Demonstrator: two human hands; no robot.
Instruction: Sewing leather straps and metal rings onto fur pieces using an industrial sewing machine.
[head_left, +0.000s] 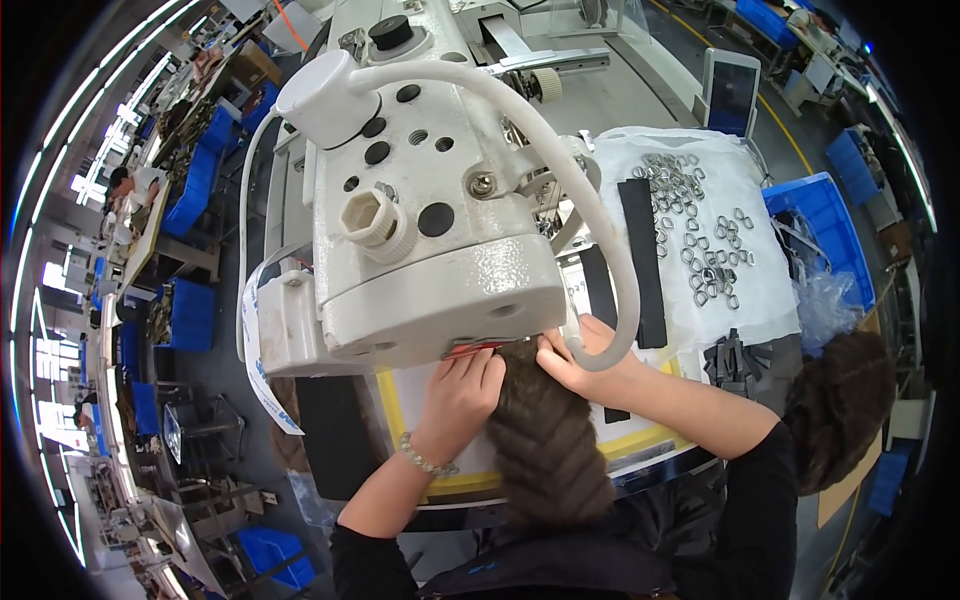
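Observation:
A long brown fur strip (545,440) with a chevron pattern runs from under the head of a white sewing machine (440,250) toward my body. At its left edge, my left hand (462,395) is closed with the fingers curled, the fingertips partly hidden below the machine head. My right hand (592,365) pinches the strip's right edge near the machine, the thumb on top and some fingers hidden by a white tube (628,290). A small red piece (475,347) shows just above my left fingers; its kind is unclear. The needle area is out of sight.
Right of the machine, metal rings (705,225) lie on a white sheet (770,300) beside a black strip (642,265). Black straps (735,362) lie closer to me. A blue crate (825,225) and brown fur (845,410) stand farther right. Black material (340,435) lies left.

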